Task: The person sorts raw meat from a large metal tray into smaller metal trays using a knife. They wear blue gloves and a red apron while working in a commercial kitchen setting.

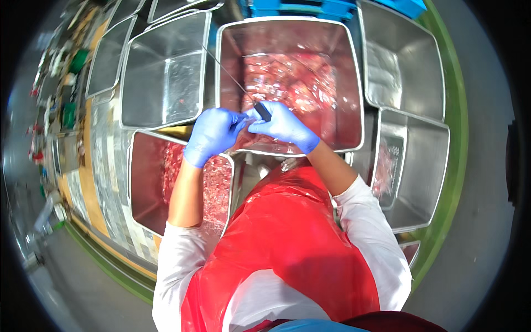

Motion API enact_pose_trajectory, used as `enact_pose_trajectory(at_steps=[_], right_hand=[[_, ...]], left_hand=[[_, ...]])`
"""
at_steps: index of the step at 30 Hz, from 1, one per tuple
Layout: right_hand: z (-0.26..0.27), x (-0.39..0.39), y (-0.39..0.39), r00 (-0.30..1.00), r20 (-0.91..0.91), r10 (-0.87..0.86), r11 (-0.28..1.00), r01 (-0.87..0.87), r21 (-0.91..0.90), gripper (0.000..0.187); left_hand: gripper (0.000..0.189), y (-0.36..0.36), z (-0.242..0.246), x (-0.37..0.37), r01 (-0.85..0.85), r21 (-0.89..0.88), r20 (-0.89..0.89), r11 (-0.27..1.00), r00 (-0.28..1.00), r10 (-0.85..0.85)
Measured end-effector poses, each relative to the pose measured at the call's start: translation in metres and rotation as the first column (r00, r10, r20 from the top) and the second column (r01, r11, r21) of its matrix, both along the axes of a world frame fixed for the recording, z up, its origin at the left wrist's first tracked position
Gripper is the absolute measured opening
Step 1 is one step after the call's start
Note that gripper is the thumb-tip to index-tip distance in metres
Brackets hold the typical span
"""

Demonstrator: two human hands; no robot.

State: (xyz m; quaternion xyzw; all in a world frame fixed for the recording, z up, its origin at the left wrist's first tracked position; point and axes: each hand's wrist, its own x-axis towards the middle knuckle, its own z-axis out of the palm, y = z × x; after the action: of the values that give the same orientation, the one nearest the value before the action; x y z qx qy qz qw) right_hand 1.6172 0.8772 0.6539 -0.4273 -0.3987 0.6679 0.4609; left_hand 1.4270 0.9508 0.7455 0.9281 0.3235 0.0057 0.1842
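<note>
My right hand [286, 124], in a blue glove, is closed around the black handle of a knife [261, 110]. Its long, narrow blade points up and to the left. Beside it my left hand [215, 135], gloved the same way, pinches a thin piece of raw meat [250, 120] that stretches between the two hands. Both hands are above the near edge of a large metal tub [346, 79], in which wet red and pale meat [290, 79] lies. Under my left forearm stands a smaller metal tub [145, 182] of small meat pieces [216, 182].
Metal tubs stand to the left [145, 79] and at the upper right [419, 62]. The lower right tub [423, 182] holds a perforated tray [396, 166] with some meat. Blue pallets [303, 8] lie beyond. A red apron [282, 232] covers my front.
</note>
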Motion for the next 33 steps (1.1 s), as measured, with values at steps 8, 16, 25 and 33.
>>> enact_pose_trajectory(at_steps=[8, 16, 25, 33], right_hand=[[0.067, -0.091, 0.024, 0.991, -0.12, 0.061, 0.985, -0.04, 0.169, 0.024], [0.055, -0.141, 0.045, 0.626, 0.717, -0.306, 0.917, -0.009, 0.399, 0.046], [-0.011, -0.177, -0.107, 0.32, 0.942, -0.101, 0.786, -0.555, 0.272, 0.055], [0.013, -0.308, -0.062, 0.324, 0.938, 0.122, 0.734, -0.665, 0.135, 0.052]], left_hand=[[0.04, -0.097, -0.019, -0.154, -0.518, -0.216, 0.568, 0.828, 0.623, 0.538], [0.018, -0.101, -0.045, -0.215, -0.726, -0.202, 0.57, 0.657, 0.458, 0.682], [0.02, -0.142, -0.082, -0.315, -0.954, -0.029, 0.5, 0.297, 0.244, 0.831], [0.019, -0.198, -0.076, -0.337, -0.973, 0.053, 0.531, 0.225, 0.218, 0.819]])
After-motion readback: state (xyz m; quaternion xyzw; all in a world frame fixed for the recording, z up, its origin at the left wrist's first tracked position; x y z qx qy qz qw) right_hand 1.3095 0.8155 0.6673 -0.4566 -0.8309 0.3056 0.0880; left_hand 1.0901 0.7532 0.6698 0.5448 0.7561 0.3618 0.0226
